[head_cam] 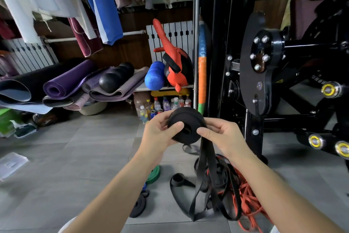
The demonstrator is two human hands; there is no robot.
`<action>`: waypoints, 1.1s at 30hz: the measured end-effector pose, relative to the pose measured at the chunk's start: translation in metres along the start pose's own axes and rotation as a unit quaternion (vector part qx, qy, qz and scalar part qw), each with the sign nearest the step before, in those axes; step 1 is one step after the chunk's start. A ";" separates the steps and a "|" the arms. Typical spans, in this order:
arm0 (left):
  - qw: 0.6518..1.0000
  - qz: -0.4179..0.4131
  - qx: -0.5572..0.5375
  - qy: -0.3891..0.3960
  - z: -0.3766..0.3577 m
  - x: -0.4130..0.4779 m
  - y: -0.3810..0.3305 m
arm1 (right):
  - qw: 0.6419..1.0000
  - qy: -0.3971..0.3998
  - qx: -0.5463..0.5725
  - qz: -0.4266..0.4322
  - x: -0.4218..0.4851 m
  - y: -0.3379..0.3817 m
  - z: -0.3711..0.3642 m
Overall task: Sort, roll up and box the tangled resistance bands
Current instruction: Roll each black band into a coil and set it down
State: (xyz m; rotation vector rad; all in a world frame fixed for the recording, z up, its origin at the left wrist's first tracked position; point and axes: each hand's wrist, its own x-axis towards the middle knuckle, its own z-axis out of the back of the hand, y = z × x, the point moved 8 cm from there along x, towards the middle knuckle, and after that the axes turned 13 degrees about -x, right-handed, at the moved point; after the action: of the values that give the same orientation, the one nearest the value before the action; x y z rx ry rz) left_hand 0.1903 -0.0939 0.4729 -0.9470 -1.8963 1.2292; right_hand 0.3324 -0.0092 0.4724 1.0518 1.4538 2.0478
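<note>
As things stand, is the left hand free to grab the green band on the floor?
Probably not yet: the left hand and right hand both grip the black roll. The green band lies on the floor, nothing visibly on it, so letting go should open the way.

- Black band roll (186,125): matt, smooth, rubbery-looking strap
- Loose black bands (207,185) under the roll: the same dull, rubbery finish
- Orange-red bands (247,200), below and right of the roll: matt and thin
- Green band (154,174), below and left of the roll: matt, rubbery
- Floor (85,147) beneath the roll: smooth grey tiles with a faint sheen
- Machine frame (264,85), right of the roll: glossy black painted metal, with 5 bright polished bolts (265,57) on its disc
- Blue roller (154,78), above the roll: grainy foam
- Purple mat (62,85), up and left of the roll: matt foam
- Hanging clothes (105,6), far above the roll: soft cloth
- Clear box (11,164), far left of the roll: translucent, slightly frosted plastic
</note>
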 end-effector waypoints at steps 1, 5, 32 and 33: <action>1.000 0.009 -0.027 -0.004 -0.002 -0.002 0.005 | 1.000 0.005 -0.003 0.000 0.000 0.000 0.000; 0.999 0.042 -0.034 0.003 -0.005 -0.005 0.014 | 0.997 0.014 -0.074 0.014 -0.002 0.004 0.004; 0.936 -0.138 0.319 0.045 0.001 -0.010 -0.020 | 0.989 0.077 -0.123 0.014 0.010 0.002 -0.010; 0.931 -0.134 0.336 0.046 0.001 -0.015 -0.014 | 0.985 0.089 -0.146 0.012 0.010 0.003 -0.011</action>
State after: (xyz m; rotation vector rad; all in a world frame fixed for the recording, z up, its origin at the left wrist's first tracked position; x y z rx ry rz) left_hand 0.1939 -0.1109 0.4839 -0.3535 -1.3157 1.4819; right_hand 0.3177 -0.0098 0.4772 0.7878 1.1732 2.3347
